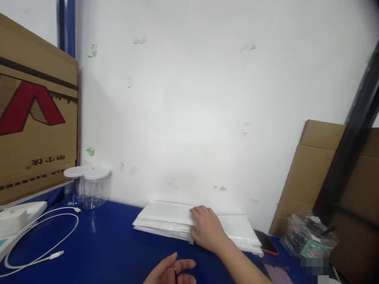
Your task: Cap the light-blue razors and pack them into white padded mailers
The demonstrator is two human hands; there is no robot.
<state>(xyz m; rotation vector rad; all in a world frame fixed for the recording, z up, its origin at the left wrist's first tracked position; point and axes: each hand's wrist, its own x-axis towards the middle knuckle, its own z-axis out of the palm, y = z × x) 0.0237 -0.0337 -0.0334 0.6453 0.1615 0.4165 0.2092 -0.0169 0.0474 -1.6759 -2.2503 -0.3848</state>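
My right hand (207,230) reaches to the back of the blue table. It grips the right end of a stack of flat white packets (166,215), fingers over the top and thumb at the front edge. Beside it, to the right, lies a second pile of flat white packets (240,230), partly hidden by my hand and forearm. Nearer to me, at the bottom of the view, my left hand (173,271) holds nothing. Its fingers are loosely curled and apart, with a ring on one of them.
Two clear jars with white lids (96,189) stand at the back left by a large cardboard box (38,138). A white cable (44,236) coils at left. To the right are a phone (268,242), another phone (277,273) and a plastic-wrapped bundle (309,234). A white wall (183,118) rises behind.
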